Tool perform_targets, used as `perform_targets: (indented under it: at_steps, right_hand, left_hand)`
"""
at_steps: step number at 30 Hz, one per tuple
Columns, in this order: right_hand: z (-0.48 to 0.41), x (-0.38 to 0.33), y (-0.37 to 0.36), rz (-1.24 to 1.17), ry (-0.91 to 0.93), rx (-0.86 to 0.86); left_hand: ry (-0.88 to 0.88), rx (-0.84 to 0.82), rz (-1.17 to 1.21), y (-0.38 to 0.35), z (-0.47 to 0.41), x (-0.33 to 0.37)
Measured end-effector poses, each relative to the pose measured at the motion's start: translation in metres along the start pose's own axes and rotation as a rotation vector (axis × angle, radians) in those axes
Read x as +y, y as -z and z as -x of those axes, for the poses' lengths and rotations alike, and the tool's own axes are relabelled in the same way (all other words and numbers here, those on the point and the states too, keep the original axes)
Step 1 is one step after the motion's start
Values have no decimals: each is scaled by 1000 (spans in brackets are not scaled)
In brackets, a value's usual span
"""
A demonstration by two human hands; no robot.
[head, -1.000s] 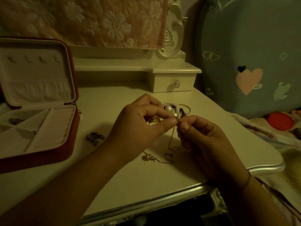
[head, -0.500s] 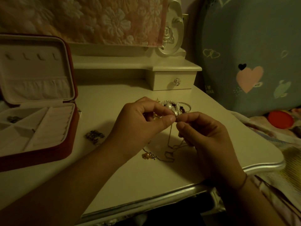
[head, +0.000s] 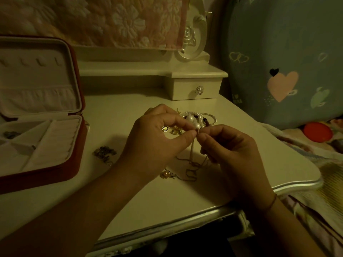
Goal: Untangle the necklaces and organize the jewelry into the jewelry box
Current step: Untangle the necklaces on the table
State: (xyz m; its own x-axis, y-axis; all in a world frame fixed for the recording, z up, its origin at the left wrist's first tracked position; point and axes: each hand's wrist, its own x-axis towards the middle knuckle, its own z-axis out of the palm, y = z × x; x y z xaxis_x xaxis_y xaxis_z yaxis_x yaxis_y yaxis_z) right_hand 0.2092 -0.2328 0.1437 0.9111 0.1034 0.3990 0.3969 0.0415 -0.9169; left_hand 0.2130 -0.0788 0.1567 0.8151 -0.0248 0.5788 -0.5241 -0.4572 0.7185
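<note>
My left hand and my right hand meet fingertip to fingertip over the white dressing table, both pinching one end of a thin gold chain necklace. The chain hangs down and loops on the table, ending in a small gold pendant. Behind the hands lies a heap of pearl strands and beads with small gold pieces beside it. The red jewelry box stands open at the left, a dark piece in one compartment.
A dark, tarnished clump of jewelry lies between the box and my left wrist. A small white drawer unit stands at the back. A blue heart-print cushion and a red round lid are off the table's right edge.
Both hands stay pinched together on the chain and have drifted slightly away from me. The gold pieces under my left fingers show more now.
</note>
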Motion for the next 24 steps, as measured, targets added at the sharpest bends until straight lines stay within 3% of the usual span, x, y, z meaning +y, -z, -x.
perform_targets:
  at_steps: [6,24]
  right_hand:
    - [-1,1,0,-23,-7,-4]
    - [3,3,-2,156,128,28]
  left_hand:
    - [-137,33,-124,-1,1,-2]
    - [-335,88,-278,-1,2,1]
